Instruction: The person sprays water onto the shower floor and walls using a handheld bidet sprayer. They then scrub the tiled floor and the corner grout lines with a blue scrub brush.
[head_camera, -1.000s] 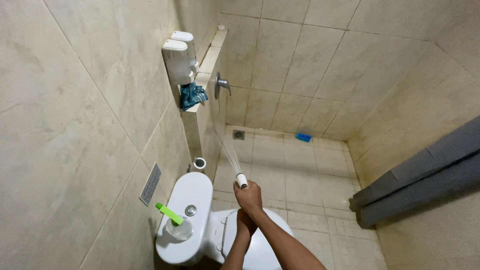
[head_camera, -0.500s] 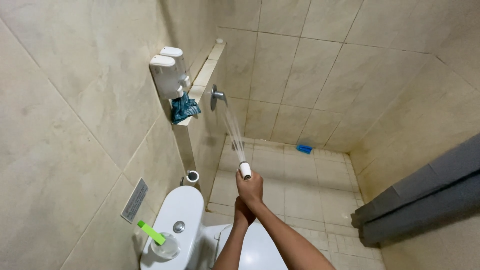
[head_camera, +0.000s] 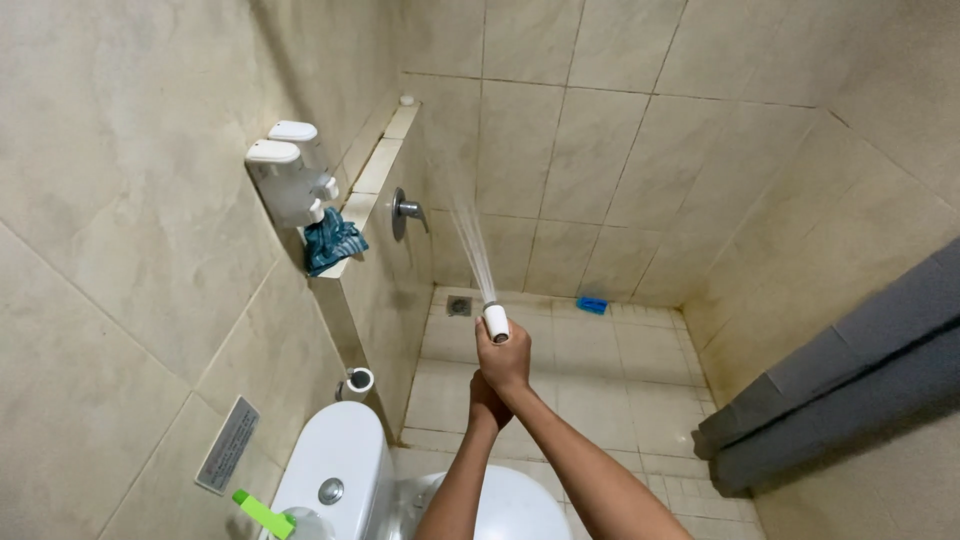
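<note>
**Spray head clamped in a two-handed grip, jet angled at the tiled wall**

Ahead of my fingers and well apart from them stands the tiled wall (head_camera: 600, 150), the biggest surface in view, with a grey curtain (head_camera: 850, 380) off to the right of the hands. Below the wrists sits the white toilet (head_camera: 340, 470), a green-handled brush (head_camera: 262, 514) on its tank. Up and to the left of the fingers, a ledge (head_camera: 372, 170) carries a crumpled blue cloth (head_camera: 332, 242) beneath two white dispensers (head_camera: 285, 175), and a metal valve handle (head_camera: 405, 209) juts from the side wall.

My right hand (head_camera: 503, 358) is wrapped closed around the white spray head (head_camera: 496, 322); my left hand (head_camera: 484, 405) is tucked just beneath, seemingly bracing the right wrist, though I cannot tell whether its fingers are curled shut. The nozzle pokes out above the right fingers, its long axis running up and away from me, tilted slightly left. A water stream (head_camera: 474, 250) leaves it along that same line. The right hand is the nearer one to the nozzle.

Beyond the fingertips, on the floor, lie a drain (head_camera: 459, 306) and a small blue object (head_camera: 592, 305).
</note>
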